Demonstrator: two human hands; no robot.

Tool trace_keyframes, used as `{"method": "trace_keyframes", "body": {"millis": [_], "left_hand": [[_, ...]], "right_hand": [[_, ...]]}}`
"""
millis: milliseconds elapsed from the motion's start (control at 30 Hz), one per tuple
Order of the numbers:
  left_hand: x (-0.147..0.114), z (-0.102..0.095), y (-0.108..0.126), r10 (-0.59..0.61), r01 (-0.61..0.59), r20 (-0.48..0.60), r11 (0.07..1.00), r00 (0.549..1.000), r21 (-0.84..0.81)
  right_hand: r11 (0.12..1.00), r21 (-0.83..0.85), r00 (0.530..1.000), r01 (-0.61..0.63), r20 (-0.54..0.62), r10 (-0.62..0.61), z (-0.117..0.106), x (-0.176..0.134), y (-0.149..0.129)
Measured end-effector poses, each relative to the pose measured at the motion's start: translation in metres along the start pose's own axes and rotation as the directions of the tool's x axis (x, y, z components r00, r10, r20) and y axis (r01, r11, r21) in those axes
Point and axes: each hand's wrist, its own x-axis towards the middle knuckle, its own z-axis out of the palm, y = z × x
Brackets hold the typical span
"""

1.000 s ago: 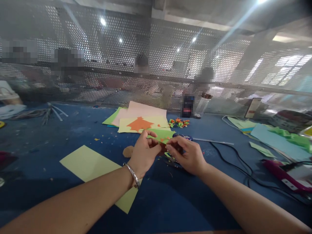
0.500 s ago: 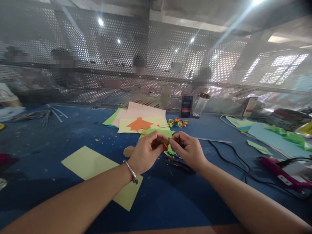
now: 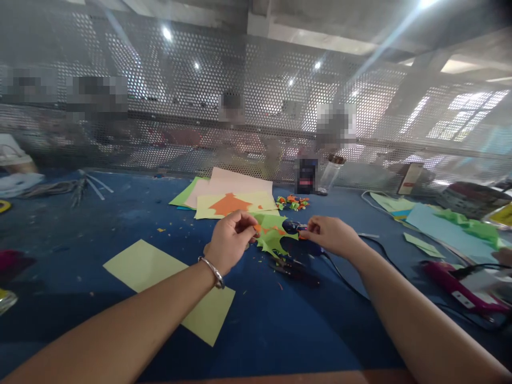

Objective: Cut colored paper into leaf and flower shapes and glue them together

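Pinching a tiny orange paper scrap [image 3: 257, 228] in my L fingers [image 3: 248, 233], I've R fingers [image 3: 314, 236] gripping a smooth dark-blue corded tool [image 3: 290, 228], both nr jagged green paper [image 3: 272, 244] w/ orange bits [image 3: 279, 231], on a speck-strewn blue desk [image 3: 132, 218], perforated metal screen [image 3: 272, 90] behind.

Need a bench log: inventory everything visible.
mesh screen: 1, grey, back
table: 1, blue, foreground
paper stack: 1, multicoloured, centre
paper shape: 1, orange, atop paper stack
paper bits: several, orange-green, beside paper stack
cut sheet: 1, green, centre
plain sheet: 1, pale green, left
paper pile: 1, mostly blue, right
tool: 1, blue, beside cut sheet
bottle: 1, clear, back
power strip: 1, magenta, right
bracelet: 1, silver, left wrist
left hand: 1, centre
right hand: 1, centre right
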Motion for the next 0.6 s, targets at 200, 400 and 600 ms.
{"method": "trace_keyframes", "body": {"millis": [200, 400, 600], "left_hand": [[0.006, -0.003, -0.001, -0.056, 0.054, -0.054, 0.997, 0.997, -0.046], [0.006, -0.005, -0.002, -0.073, 0.072, -0.036, 0.997, 0.997, -0.037], [0.013, -0.009, -0.006, -0.061, 0.057, -0.089, 0.997, 0.994, -0.05]], "right_hand": [[0.99, 0.105, 0.993, -0.096, 0.076, 0.088, 0.01, 0.016, 0.026], [0.85, 0.46, 0.963, -0.257, 0.198, 0.184, 0.018, 0.02, 0.025], [0.477, 0.847, 0.96, -0.233, 0.123, 0.25, 0.011, 0.023, 0.023]]}}
